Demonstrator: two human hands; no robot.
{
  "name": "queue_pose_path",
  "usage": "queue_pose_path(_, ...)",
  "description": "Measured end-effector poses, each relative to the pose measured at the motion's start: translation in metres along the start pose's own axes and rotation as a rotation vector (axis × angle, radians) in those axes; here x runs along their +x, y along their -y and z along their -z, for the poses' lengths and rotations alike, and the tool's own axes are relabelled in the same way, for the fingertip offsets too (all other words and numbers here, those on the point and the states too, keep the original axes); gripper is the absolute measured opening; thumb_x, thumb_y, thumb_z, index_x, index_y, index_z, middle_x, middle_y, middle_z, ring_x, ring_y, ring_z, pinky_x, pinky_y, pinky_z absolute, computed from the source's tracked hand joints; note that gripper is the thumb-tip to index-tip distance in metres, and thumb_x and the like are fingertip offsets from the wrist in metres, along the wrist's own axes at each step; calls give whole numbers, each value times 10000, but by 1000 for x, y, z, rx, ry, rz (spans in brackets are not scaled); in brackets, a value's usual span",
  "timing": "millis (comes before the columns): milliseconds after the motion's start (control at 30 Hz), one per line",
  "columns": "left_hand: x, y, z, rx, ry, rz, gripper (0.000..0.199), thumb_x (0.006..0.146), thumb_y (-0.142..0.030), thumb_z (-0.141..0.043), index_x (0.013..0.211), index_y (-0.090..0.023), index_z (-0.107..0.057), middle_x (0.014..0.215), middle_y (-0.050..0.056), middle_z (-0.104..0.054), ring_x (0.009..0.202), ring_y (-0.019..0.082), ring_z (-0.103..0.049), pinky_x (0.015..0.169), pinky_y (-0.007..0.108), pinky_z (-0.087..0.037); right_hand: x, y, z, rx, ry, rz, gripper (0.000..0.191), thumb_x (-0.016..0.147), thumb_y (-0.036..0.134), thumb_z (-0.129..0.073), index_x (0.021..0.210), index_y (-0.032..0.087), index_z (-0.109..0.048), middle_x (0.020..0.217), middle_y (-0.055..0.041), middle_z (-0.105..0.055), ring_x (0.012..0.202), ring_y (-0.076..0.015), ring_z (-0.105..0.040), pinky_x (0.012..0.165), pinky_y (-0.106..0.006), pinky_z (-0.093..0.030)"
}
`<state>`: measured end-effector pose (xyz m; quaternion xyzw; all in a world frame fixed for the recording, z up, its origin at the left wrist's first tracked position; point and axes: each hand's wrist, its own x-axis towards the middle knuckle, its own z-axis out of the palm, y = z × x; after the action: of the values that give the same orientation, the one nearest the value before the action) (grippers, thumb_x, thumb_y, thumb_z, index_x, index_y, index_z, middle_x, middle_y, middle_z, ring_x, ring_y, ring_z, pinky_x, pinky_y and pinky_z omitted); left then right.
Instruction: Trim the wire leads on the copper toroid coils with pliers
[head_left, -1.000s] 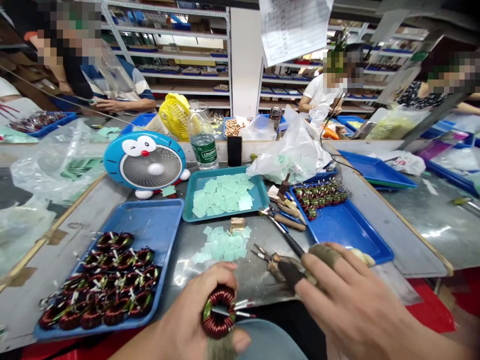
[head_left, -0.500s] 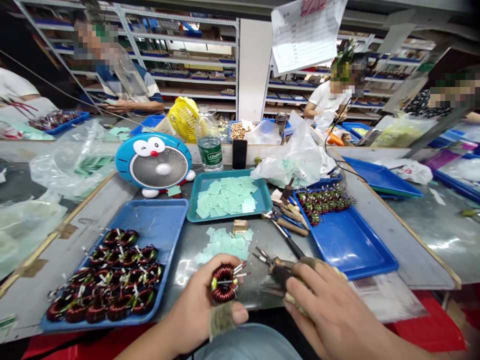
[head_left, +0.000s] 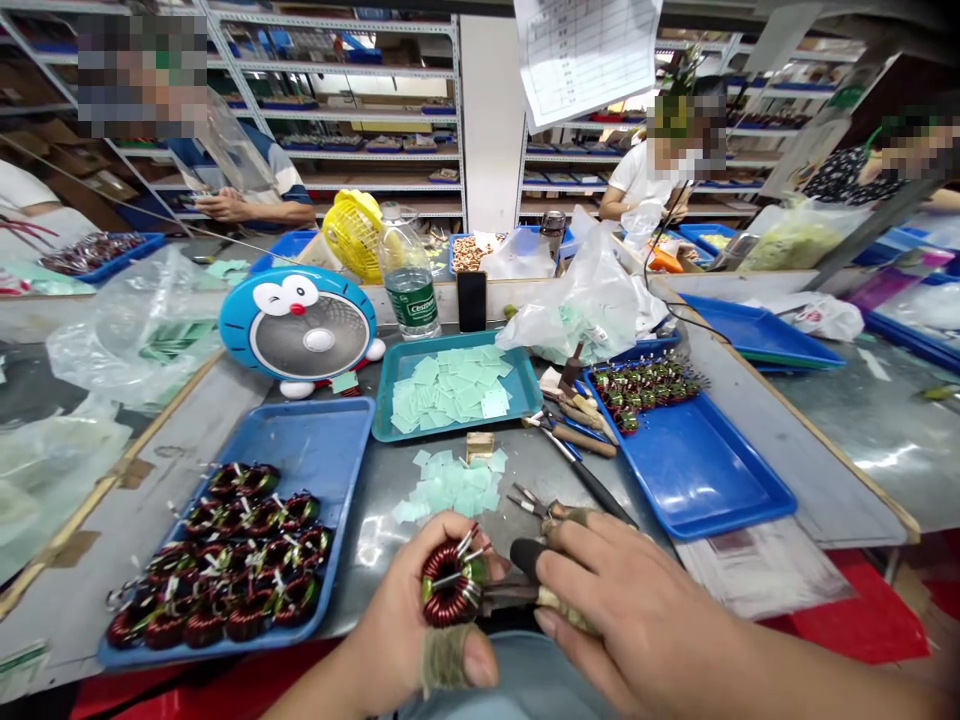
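My left hand (head_left: 420, 610), its thumb wrapped in greenish tape, grips a copper-wound toroidal coil (head_left: 444, 592). Bare wire leads stick out of the coil toward the upper right. My right hand (head_left: 607, 590) is closed round a metal-tipped hand tool (head_left: 508, 596), whose kind is mostly hidden by the fingers. Its tip is at the coil's right side; whether they touch I cannot tell. A black piece (head_left: 527, 558) shows at the index finger. Just beyond that hand lies a pair of pliers (head_left: 529, 500), jaws toward the upper left.
Rows of coils fill part of the left blue tray (head_left: 349, 450); more coils stand in the right blue tray (head_left: 720, 470). Green paper squares (head_left: 450, 485) lie before a teal tray (head_left: 381, 425). Behind are a fan (head_left: 300, 325), a bottle (head_left: 411, 290) and several tools (head_left: 581, 440).
My right hand has moved left, bringing the tool's tip up to the coil. The coil stays in my left hand, slightly turned. The camera view has shifted a little.
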<state>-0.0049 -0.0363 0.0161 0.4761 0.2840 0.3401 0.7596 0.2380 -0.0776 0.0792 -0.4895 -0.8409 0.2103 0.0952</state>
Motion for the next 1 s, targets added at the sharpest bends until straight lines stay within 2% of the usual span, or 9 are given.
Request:
queue_pose_path(200,2,-6,3,111,88,8,706,540,-541,-998,1004,-222,-571,955,10,-633,840,167,-547,760,265,-398,3,-3,17,62,135,32,97,1014,297,-543,1054,259,-622,1037,-40,-638,985,-242,-573,889,-385,-436)
queue_pose_path(333,4,-10,1,192,134,22,723,527,-574,-989,974,-213,-551,890,-10,-594,755,136,-495,679,238,-367,8,-8,25,63,206,105,91,1016,335,-554,1011,266,-612,1008,-17,-649,945,-217,-589,837,-350,-433)
queue_pose_path(433,2,-16,-3,248,127,47,669,583,-544,-966,972,-225,-525,860,-24,-584,712,130,-484,649,232,-369,3,-9,27,29,185,144,55,997,313,-571,995,270,-607,977,-3,-658,915,-210,-601,828,-346,-434)
queue_pose_path(500,0,-23,-4,404,151,59,558,640,-470,-937,946,-227,-538,813,-37,-578,680,127,-468,625,228,-362,-8,-8,29,-28,149,137,24,965,256,-606,983,272,-604,963,6,-665,895,-205,-608,816,-336,-440)
queue_pose_path(567,-2,-31,-2,623,186,39,476,640,-400,-927,905,-222,-573,773,-46,-574,669,132,-468,623,231,-358,-20,-8,31,-117,111,119,96,913,219,-662,970,274,-608,935,12,-669,843,-203,-609,764,-329,-441)
queue_pose_path(633,-2,-36,3,722,147,8,469,622,-396,-932,897,-223,-593,781,-42,-590,691,147,-509,636,236,-375,-29,-8,32,-206,47,92,114,882,211,-684,949,271,-614,903,5,-669,782,-207,-596,720,-338,-431)
queue_pose_path(767,0,-37,12,515,-32,39,535,637,-419,-945,957,-239,-556,856,-23,-630,790,181,-612,644,226,-422,-24,-10,21,-282,-117,22,79,943,205,-582,975,261,-628,939,-32,-676,826,-239,-598,794,-392,-422)
queue_pose_path(867,3,-34,11,412,2,41,641,540,-375,-1009,967,-242,-549,871,-20,-640,842,198,-640,658,222,-435,-11,-6,10,-228,-76,61,68,985,232,-560,977,258,-622,959,-34,-671,887,-247,-597,860,-418,-412)
queue_pose_path(1000,6,-29,4,378,9,3,655,499,-370,-1032,947,-233,-574,882,-16,-643,895,204,-633,693,219,-438,0,-3,6,-120,-2,48,61,1004,261,-551,985,258,-608,985,-35,-658,895,-246,-574,806,-402,-405)
